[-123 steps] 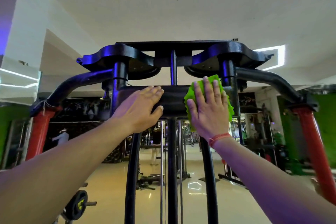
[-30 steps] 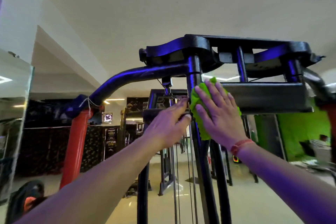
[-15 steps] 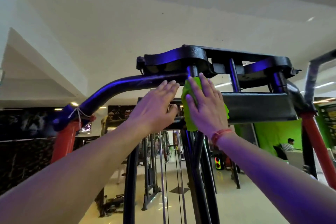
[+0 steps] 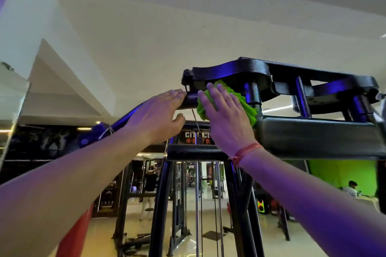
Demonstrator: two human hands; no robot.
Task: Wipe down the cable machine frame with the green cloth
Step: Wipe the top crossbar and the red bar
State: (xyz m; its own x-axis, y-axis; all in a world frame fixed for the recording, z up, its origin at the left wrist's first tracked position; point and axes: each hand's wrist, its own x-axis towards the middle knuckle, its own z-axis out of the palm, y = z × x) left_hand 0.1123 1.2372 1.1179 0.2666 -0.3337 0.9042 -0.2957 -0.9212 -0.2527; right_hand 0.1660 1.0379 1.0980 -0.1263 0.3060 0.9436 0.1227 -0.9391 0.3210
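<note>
Green cloth now up on the curved tube just under the cable machine frame top plate, off the crossbar | right hand presses it flat, fingers straight | left hand rests open on the tube beside | crossbar likely done, upper arm underway

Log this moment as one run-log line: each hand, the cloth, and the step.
step: wiping frame | right hand: flat on green cloth | left hand: resting on curved bar
</note>
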